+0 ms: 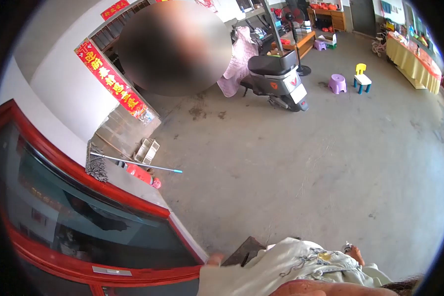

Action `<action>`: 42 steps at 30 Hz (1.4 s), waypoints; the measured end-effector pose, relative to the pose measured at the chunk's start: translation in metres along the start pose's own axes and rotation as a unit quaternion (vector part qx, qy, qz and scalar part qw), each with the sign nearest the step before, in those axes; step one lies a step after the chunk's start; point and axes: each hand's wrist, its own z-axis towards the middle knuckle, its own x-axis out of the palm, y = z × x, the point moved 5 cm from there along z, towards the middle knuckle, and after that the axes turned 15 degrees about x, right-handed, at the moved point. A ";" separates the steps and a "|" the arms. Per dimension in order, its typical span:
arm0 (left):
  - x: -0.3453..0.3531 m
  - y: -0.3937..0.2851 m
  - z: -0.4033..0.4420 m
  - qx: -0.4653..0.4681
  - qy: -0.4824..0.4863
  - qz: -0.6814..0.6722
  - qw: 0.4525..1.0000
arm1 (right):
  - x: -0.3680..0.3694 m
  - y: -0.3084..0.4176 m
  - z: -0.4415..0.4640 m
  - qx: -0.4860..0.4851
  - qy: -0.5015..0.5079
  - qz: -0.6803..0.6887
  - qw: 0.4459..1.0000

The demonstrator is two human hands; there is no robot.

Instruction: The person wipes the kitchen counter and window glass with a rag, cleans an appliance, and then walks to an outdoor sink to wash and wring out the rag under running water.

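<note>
What looks like the left hand (215, 259), blurred, is near the red frame (185, 271) and the pale shirt (301, 259); its finger state is unclear. Bare skin (355, 255) beyond the shirt's right side could be hand or foot, so the right fingers' state cannot be told.

We see a grey scooter (276, 81), with a pink cover (238, 64) over its front part. Near it we find a black standing fan (289, 18). To the right on the floor (306, 163), a purple stool (337, 84) stands beside a small chair (362, 79) with yellow back and white seat. Further right, we notice a long table (412, 61), dressed with yellowish cloth. On the left side, a red banner (111, 81) carries golden characters, and below it we observe a grey mop (97, 165) with blue handle end.
</note>
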 end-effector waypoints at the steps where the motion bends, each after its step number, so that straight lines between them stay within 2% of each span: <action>1: -0.105 -0.088 -0.003 -0.206 -0.106 -0.262 0.937 | -0.030 -0.001 0.001 0.035 -0.025 0.070 0.997; 2: -0.147 -0.090 0.083 -0.112 -0.149 -0.046 0.981 | -0.053 -0.006 0.004 0.039 -0.019 0.134 0.990; 3: -0.215 -0.124 0.125 -0.111 -0.173 -0.099 0.974 | -0.060 -0.021 0.017 0.041 -0.019 0.131 0.990; 4: -0.284 -0.174 0.159 -0.077 -0.185 -0.091 0.976 | -0.065 -0.044 0.024 0.092 -0.023 0.203 0.975; 6: -0.392 -0.270 0.231 0.036 -0.339 -0.049 0.939 | -0.079 -0.070 0.032 0.158 -0.027 0.358 0.920; 8: -0.483 -0.397 0.268 0.104 -0.326 -0.049 0.938 | -0.088 -0.096 0.047 0.185 -0.039 0.338 0.922; 10: -0.527 -0.509 0.317 0.203 -0.366 -0.035 0.908 | -0.089 -0.129 0.050 0.227 -0.041 0.289 0.929; 13: -0.548 -0.673 0.336 0.354 -0.280 -0.046 0.891 | -0.095 -0.167 0.062 0.283 -0.027 0.217 0.934; 15: -0.537 -0.734 0.369 0.417 -0.201 -0.022 0.886 | -0.116 -0.176 0.081 0.303 -0.019 0.178 0.936; 17: -0.517 -0.761 0.394 0.401 -0.079 0.035 0.912 | -0.145 -0.180 0.110 0.298 -0.012 0.142 0.944; 18: -0.503 -0.755 0.424 0.420 -0.021 0.072 0.905 | -0.163 -0.187 0.136 0.287 -0.012 0.127 0.949; 20: -0.495 -0.740 0.459 0.376 0.067 0.151 0.912 | -0.226 -0.183 0.187 0.269 0.001 0.136 0.953; 23: -0.520 -0.715 0.486 0.264 0.012 0.075 0.962 | -0.351 -0.162 0.250 0.293 -0.065 0.183 0.936; 25: -0.543 -0.704 0.505 0.217 -0.046 0.022 0.975 | -0.437 -0.138 0.289 0.271 -0.076 0.213 0.936; 27: -0.550 -0.673 0.549 0.117 -0.057 -0.067 0.989 | -0.488 -0.131 0.340 0.255 -0.125 0.240 0.928; 29: -0.580 -0.703 0.544 0.118 -0.001 -0.006 0.993 | -0.523 -0.134 0.385 0.237 -0.170 0.261 0.920; 30: -0.574 -0.693 0.588 0.195 0.066 0.123 0.971 | -0.533 -0.135 0.407 0.244 -0.153 0.258 0.922; 31: -0.570 -0.688 0.627 0.284 0.111 0.264 0.915 | -0.543 -0.134 0.430 0.249 -0.136 0.255 0.924; 32: -0.578 -0.711 0.640 0.371 0.127 0.373 0.841 | -0.555 -0.136 0.452 0.254 -0.141 0.260 0.921; 34: -0.622 -0.753 0.703 0.336 0.146 0.380 0.850 | -0.558 -0.147 0.486 0.307 -0.060 0.217 0.925; 37: -0.704 -0.875 0.796 0.325 0.126 0.406 0.845 | -0.569 -0.161 0.512 0.307 -0.024 0.233 0.922; 38: -0.739 -0.928 0.827 0.243 0.039 0.300 0.922 | -0.583 -0.164 0.514 0.314 -0.026 0.241 0.918; 39: -0.769 -0.987 0.859 0.213 -0.014 0.249 0.945 | -0.596 -0.162 0.514 0.323 -0.013 0.230 0.918; 40: -0.795 -1.053 0.889 0.266 -0.051 0.192 0.943 | -0.607 -0.163 0.524 0.331 -0.002 0.221 0.917; 41: -0.818 -1.124 0.896 0.282 -0.144 0.026 0.948 | -0.608 -0.173 0.539 0.335 -0.007 0.233 0.913; 42: -0.833 -1.193 0.917 0.308 -0.137 -0.020 0.941 | -0.602 -0.188 0.549 0.372 -0.032 0.272 0.887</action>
